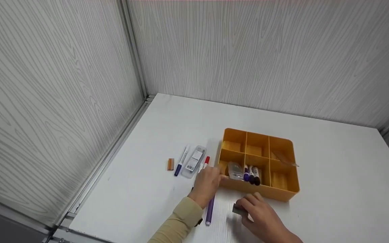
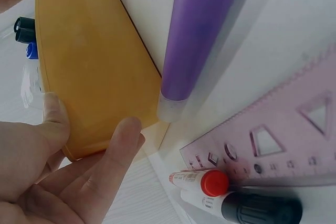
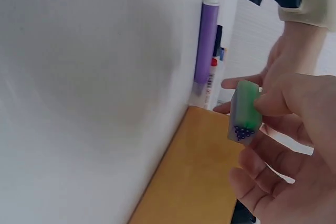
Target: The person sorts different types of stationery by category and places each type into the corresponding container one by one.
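Observation:
My left hand point(image 1: 206, 184) grips the near left corner of an orange divided box point(image 1: 272, 193), its thumb at the rim and fingers against the outer wall in the left wrist view. In front of the box, my right hand point(image 1: 260, 211) pinches a small block point(image 3: 245, 111), green and grey with a dark grape-like print, which looks like an eraser. It is held above the table. A purple tube-shaped pen point(image 1: 209, 212) lies on the table between my hands. Inside the box, several markers point(image 1: 252, 173) lean in the near middle compartment, beside a clear plastic case point(image 1: 235, 170) in the near left one.
Left of the box lie a labelled clear case point(image 1: 194, 161), a blue-capped marker point(image 1: 182, 160) and a small orange-brown block point(image 1: 170, 164). A pink ruler point(image 2: 262, 150), a red-capped marker point(image 2: 214, 183) and a black-capped marker point(image 2: 262, 208) lie close together. A clear strip point(image 1: 284, 159) crosses the box's right side.

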A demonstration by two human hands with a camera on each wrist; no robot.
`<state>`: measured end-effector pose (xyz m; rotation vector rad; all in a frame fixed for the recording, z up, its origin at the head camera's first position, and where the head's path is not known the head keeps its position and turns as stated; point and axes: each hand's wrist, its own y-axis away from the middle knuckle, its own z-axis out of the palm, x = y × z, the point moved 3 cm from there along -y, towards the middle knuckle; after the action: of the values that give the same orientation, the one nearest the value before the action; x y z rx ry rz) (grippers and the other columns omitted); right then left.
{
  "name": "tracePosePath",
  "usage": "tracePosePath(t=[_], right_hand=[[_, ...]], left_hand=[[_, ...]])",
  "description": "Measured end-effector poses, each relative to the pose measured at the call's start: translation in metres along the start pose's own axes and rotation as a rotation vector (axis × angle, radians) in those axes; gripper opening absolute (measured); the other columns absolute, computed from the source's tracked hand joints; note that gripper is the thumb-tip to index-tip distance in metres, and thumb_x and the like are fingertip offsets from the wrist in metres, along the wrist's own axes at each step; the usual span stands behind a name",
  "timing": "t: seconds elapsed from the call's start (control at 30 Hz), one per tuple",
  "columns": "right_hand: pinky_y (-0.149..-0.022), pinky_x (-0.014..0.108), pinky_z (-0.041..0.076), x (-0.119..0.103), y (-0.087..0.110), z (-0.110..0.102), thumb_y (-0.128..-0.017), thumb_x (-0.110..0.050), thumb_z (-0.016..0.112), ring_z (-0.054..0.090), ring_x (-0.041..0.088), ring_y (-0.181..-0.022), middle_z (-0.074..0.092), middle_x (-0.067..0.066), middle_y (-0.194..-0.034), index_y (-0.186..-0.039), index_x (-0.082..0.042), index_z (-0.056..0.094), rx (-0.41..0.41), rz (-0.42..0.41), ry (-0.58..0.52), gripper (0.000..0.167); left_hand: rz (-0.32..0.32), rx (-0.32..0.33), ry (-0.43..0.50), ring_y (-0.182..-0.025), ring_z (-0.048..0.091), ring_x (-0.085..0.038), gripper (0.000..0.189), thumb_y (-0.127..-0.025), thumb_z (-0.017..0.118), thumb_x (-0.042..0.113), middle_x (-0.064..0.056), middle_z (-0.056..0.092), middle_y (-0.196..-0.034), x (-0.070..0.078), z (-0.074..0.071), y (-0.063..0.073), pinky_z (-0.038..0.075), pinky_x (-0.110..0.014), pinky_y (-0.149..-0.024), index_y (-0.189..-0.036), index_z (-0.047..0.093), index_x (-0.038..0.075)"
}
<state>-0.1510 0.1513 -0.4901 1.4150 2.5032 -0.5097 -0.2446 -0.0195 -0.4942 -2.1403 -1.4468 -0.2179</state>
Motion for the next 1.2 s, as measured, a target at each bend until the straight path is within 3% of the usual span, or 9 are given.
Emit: tracePosePath(t=[0.13,0.23,0.43,0.53,0.7,0.93,1.07,1.2], right_hand=[[-0.086,0.029,0.055,-0.003,0.002,-0.016,-0.082,-0.008,0.077,0.051,0.003,-0.092,0.057,-0.015,-0.103,-0.110,-0.027,0.063,0.004,0.028,-0.056,0.036],[-0.086,0.031,0.056,-0.003,0.003,-0.028,-0.081,-0.005,0.077,0.054,0.001,-0.093,0.057,-0.016,-0.106,-0.112,-0.027,0.063,0.069,0.015,-0.070,0.041],[-0.071,0.022,0.053,0.009,0.003,-0.048,-0.074,0.007,0.074,0.051,0.000,-0.084,0.055,-0.010,-0.100,-0.116,-0.025,0.069,0.271,-0.041,0.019,0.053],[-0.065,0.020,0.049,0.021,0.001,-0.056,-0.074,0.012,0.071,0.049,0.002,-0.079,0.055,-0.006,-0.098,-0.120,-0.025,0.071,0.312,-0.025,0.036,0.059],[-0.060,0.020,0.047,0.045,-0.003,-0.064,-0.075,0.017,0.066,0.049,0.006,-0.075,0.056,0.002,-0.095,-0.115,-0.017,0.073,0.356,-0.012,0.056,0.053],[-0.064,0.029,0.053,0.076,-0.009,-0.064,-0.076,0.021,0.061,0.054,0.014,-0.079,0.057,0.010,-0.096,-0.108,-0.008,0.071,0.380,0.036,0.070,0.044],[-0.070,0.041,0.057,0.086,-0.013,-0.063,-0.078,0.018,0.062,0.061,0.025,-0.085,0.058,0.014,-0.098,-0.106,-0.006,0.070,0.339,0.102,0.052,0.037],[-0.075,0.047,0.058,0.093,-0.018,-0.061,-0.082,0.012,0.063,0.063,0.028,-0.086,0.059,0.016,-0.096,-0.105,-0.005,0.069,0.278,0.170,0.038,0.029]], left_hand=[[-0.037,-0.041,0.035,-0.060,0.056,-0.012,0.020,-0.088,0.069,0.029,-0.004,0.069,-0.074,0.000,-0.001,0.000,0.042,-0.024,-0.052,-0.086,0.065,0.009],[-0.050,-0.062,0.040,-0.060,0.052,-0.009,0.020,-0.089,0.068,0.029,-0.004,0.068,-0.074,0.001,-0.001,0.000,0.040,-0.022,-0.053,-0.087,0.066,0.008],[-0.043,-0.051,-0.019,-0.058,0.050,-0.010,0.026,-0.086,0.068,0.034,-0.004,0.066,-0.070,0.000,0.000,0.000,0.039,-0.024,-0.052,-0.086,0.065,0.008],[-0.043,-0.048,-0.009,-0.058,0.049,-0.010,0.025,-0.086,0.069,0.033,-0.004,0.066,-0.070,-0.001,0.001,0.000,0.038,-0.024,-0.051,-0.086,0.066,0.008],[-0.027,-0.035,0.001,-0.057,0.046,-0.010,0.025,-0.087,0.068,0.033,-0.003,0.063,-0.068,-0.001,0.002,0.000,0.035,-0.023,-0.050,-0.085,0.065,0.008],[0.002,-0.016,0.024,-0.058,0.045,-0.009,0.025,-0.088,0.066,0.033,-0.002,0.061,-0.068,0.000,0.000,0.001,0.035,-0.022,-0.051,-0.084,0.062,0.009],[0.000,-0.021,0.044,-0.058,0.044,-0.009,0.025,-0.089,0.066,0.032,-0.002,0.060,-0.068,-0.001,-0.001,0.001,0.034,-0.021,-0.051,-0.085,0.062,0.008],[-0.013,-0.041,0.066,-0.060,0.046,-0.010,0.022,-0.091,0.066,0.029,-0.001,0.059,-0.069,0.000,0.000,0.002,0.036,-0.020,-0.053,-0.086,0.061,0.008]])
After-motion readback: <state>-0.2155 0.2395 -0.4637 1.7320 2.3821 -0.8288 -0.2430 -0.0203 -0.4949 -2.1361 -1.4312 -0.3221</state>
